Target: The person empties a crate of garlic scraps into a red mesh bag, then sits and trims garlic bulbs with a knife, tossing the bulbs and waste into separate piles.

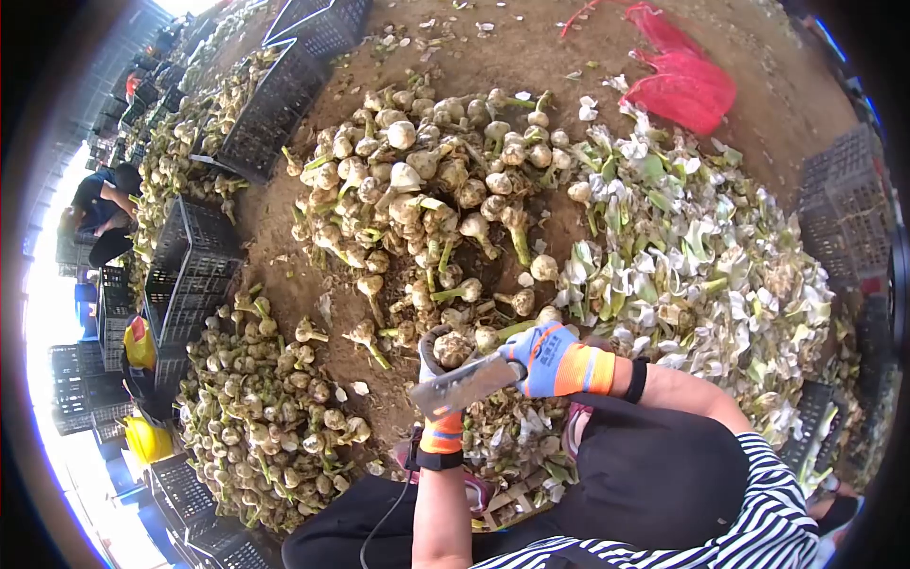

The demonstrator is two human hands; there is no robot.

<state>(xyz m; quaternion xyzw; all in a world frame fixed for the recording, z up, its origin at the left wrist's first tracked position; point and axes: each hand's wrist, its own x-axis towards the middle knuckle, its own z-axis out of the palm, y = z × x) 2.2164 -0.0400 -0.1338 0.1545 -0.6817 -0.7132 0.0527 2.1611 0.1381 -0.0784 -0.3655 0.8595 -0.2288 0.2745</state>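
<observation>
Gloved in grey and orange, my left hand (439, 379) is closed around a garlic bulb (453, 349). My right hand (552, 358), in a blue and orange glove, grips the handle of a broad-bladed knife (466, 387). The blade lies across the front of my left hand, just below the bulb. Beyond my hands is a heap of garlic bulbs with stems (408, 190). A second garlic pile (265, 417) lies to the left. Peeled skins and leaves (701, 275) form a large heap on the right.
Black plastic crates (190, 266) stand along the left, and more crates (844, 199) are at the right edge. A red mesh bag (684, 85) lies on the dirt floor at the top. Another person (102, 211) sits at the far left. A yellow object (147, 439) is nearby.
</observation>
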